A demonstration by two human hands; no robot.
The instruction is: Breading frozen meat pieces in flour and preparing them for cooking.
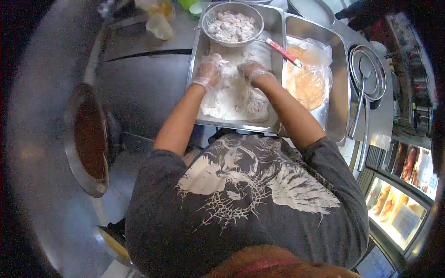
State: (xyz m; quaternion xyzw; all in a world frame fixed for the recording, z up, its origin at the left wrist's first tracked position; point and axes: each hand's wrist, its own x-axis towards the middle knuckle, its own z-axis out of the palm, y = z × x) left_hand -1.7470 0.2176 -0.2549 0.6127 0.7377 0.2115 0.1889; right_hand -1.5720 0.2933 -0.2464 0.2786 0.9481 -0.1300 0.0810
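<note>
Before me is a deep rectangular steel pan (281, 38) with a bed of white flour-like powder (231, 100) in it. My left hand (209, 71), in a clear plastic glove, is over the powder by the pan's left wall. White stuff coats its fingers, and blur hides whether they hold a piece. My right hand (253, 71), gloved too, dips its fingers into the powder to the right; the fingertips are hidden. Across the pan's far end rests a round wire-mesh strainer (204, 26) with a red-and-white handle (283, 52). Powder-coated lumps (233, 27) fill its bowl.
To the right, a second steel pan (339, 69) holds a clear plastic bag of orange-tan powder (306, 87). Beyond it lie a round strainer and a ladle (365, 67). A wok-like vessel with dark reddish-brown contents (90, 139) is at the left. A round pot (313, 12) stands at the back.
</note>
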